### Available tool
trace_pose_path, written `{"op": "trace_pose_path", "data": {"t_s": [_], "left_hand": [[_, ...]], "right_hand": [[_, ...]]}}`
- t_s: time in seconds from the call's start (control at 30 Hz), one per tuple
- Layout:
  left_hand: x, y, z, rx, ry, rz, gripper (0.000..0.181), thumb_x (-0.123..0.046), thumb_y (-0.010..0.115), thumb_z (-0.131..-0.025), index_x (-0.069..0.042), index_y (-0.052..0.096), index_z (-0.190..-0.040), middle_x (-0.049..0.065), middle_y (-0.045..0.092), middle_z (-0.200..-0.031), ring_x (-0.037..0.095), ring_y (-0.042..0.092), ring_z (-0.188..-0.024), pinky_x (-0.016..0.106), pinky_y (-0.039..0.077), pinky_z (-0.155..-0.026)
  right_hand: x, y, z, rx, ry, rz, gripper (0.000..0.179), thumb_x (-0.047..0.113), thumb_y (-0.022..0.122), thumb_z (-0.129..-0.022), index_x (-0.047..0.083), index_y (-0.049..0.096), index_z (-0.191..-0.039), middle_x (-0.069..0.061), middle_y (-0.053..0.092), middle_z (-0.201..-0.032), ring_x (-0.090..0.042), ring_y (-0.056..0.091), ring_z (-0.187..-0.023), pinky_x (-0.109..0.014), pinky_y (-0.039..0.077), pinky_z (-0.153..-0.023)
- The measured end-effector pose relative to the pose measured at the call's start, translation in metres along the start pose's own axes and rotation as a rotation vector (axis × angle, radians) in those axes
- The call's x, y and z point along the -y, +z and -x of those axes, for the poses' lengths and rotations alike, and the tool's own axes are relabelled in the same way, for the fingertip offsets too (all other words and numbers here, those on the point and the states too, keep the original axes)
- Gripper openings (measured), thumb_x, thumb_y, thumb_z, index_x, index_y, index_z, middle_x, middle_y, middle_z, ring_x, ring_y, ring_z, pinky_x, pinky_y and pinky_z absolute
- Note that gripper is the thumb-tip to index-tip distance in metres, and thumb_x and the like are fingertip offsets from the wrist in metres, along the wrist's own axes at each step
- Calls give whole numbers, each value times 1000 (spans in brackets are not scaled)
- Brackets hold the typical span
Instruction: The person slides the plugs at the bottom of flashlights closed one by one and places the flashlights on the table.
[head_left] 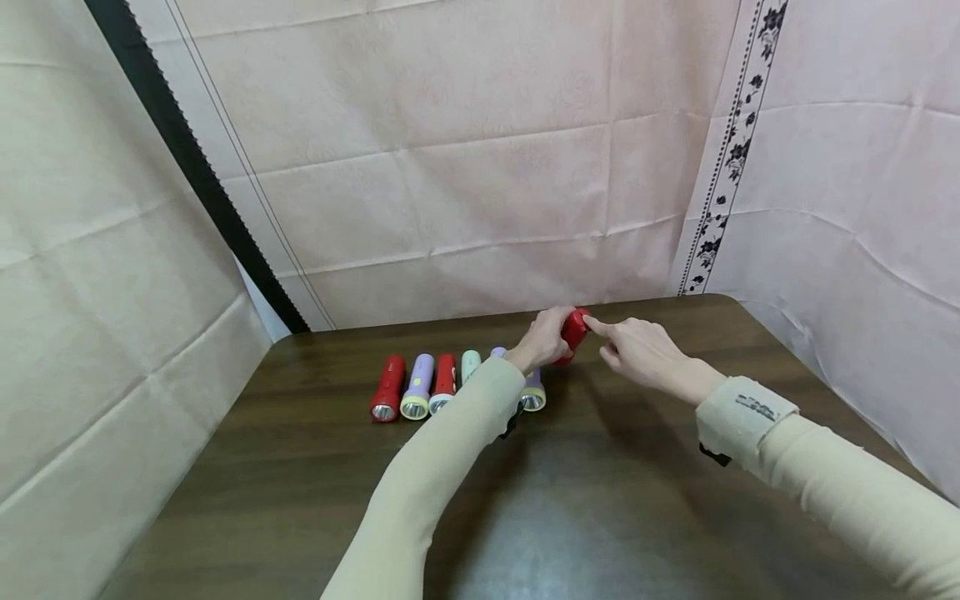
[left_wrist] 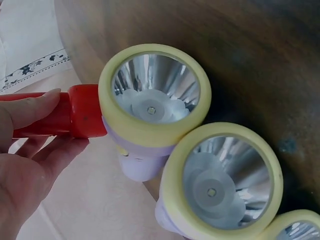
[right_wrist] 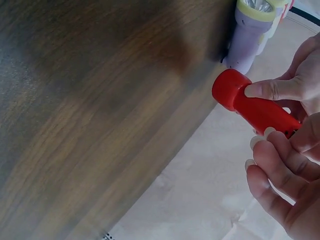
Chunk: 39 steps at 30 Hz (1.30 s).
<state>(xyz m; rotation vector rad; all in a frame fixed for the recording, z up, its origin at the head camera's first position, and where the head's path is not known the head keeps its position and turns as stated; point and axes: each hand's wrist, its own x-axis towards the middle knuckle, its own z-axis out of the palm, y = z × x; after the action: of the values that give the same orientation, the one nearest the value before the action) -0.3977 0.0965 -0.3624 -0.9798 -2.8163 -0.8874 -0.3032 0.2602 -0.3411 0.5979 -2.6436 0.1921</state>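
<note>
My left hand (head_left: 543, 337) grips a red flashlight (head_left: 574, 335) by its body, at the right end of a row of flashlights. In the right wrist view, the thumb lies along the body behind its wide red head (right_wrist: 229, 89). My right hand (head_left: 645, 354) is at the flashlight's tail end, with the index finger stretched out to touch it. Its other fingers are loosely bent near the body. Closest to the held one stands a lilac flashlight with a pale yellow rim (left_wrist: 155, 135); a similar lilac flashlight (left_wrist: 272, 165) is beside it.
Further left in the row are a mint flashlight (head_left: 470, 363), a red and white flashlight (head_left: 445, 379), another lilac flashlight (head_left: 418, 385) and a red flashlight (head_left: 389, 387). They stand on a dark wooden table (head_left: 300, 500). Pale cloth (head_left: 487, 183) hangs behind the table's far edge.
</note>
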Motion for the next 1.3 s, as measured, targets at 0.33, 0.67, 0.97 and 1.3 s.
{"op": "trace_pose_path", "data": {"t_s": [0.33,0.67,0.97,1.3], "left_hand": [[-7,-2,3,52,-18,-40,55,-1,75,-78,-13,53,-127,7,62,-117,19,59,-103,34,53,-91],[-23,-9,11,105,-191,-167,63,-20,75,-81,-16,35,-128,7,63,-100,21,63,-83,36,53,-78],[-20,-5,21,135,-254,-97,60,-27,78,-78,-20,40,-124,7,60,-96,20,60,-75,31,51,-58],[-18,14,19,157,-366,-347,39,-40,75,-79,-15,62,-107,1,64,-87,17,60,-69,30,49,-56]], "right_hand": [[-2,-1,-1,16,23,-22,54,7,55,-84,12,53,-138,3,36,-54,-13,34,-52,-27,27,-44],[-6,4,3,-89,-1,16,57,8,56,-81,8,49,-137,3,51,-57,-15,47,-54,-32,36,-46],[-3,7,2,-80,-6,12,49,9,56,-82,7,55,-131,4,54,-61,-15,51,-56,-32,38,-47],[-2,11,4,-64,0,2,44,9,56,-83,7,57,-127,4,52,-60,-14,48,-56,-30,36,-47]]}}
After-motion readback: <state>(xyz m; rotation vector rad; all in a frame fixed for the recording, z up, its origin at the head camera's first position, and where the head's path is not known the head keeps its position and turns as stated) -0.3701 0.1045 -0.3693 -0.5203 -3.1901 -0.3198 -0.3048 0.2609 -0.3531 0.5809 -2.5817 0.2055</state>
